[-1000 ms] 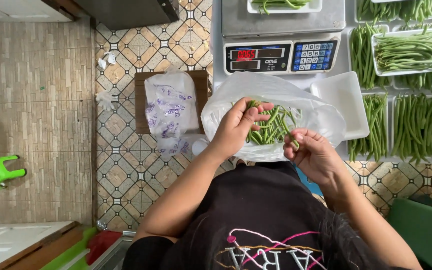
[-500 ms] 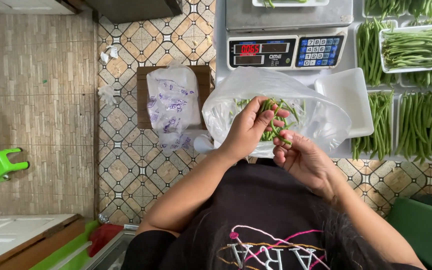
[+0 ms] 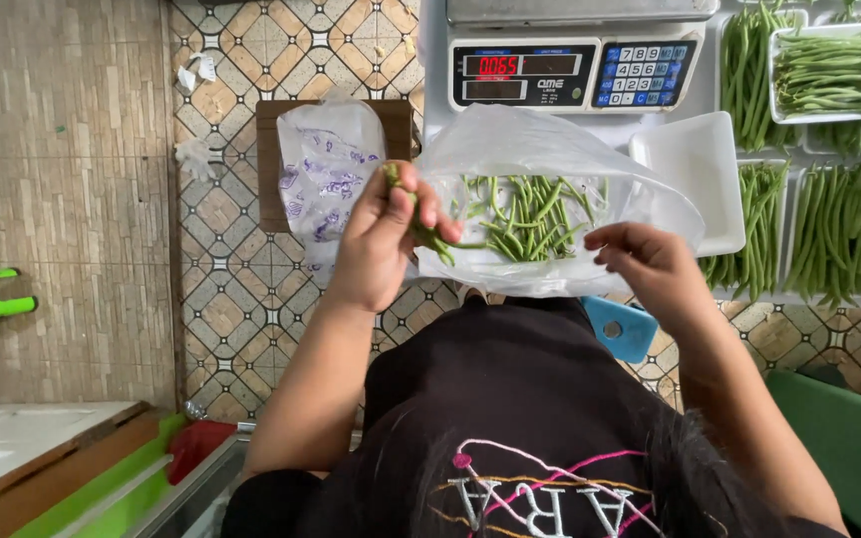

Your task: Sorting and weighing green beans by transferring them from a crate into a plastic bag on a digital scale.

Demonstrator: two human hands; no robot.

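Left hand (image 3: 386,234) of mine pinches a few green beans (image 3: 429,237) just left of the clear plastic bag (image 3: 550,149), lifted free for sorting. Right hand (image 3: 650,261), loosely curled and empty, steadies the bag's near edge so the bean pile (image 3: 525,214) inside stays put.

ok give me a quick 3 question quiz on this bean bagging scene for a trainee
1. True or false: the left hand grips a few green beans.
2. Where does the right hand rest?
A. on the scale's keypad
B. at the edge of the clear plastic bag
C. on the green stool
3. Fill in: the empty white foam tray lies between the bag and the trays of ____.

Key
1. True
2. B
3. green beans; filled trays line the right side, below the scale.
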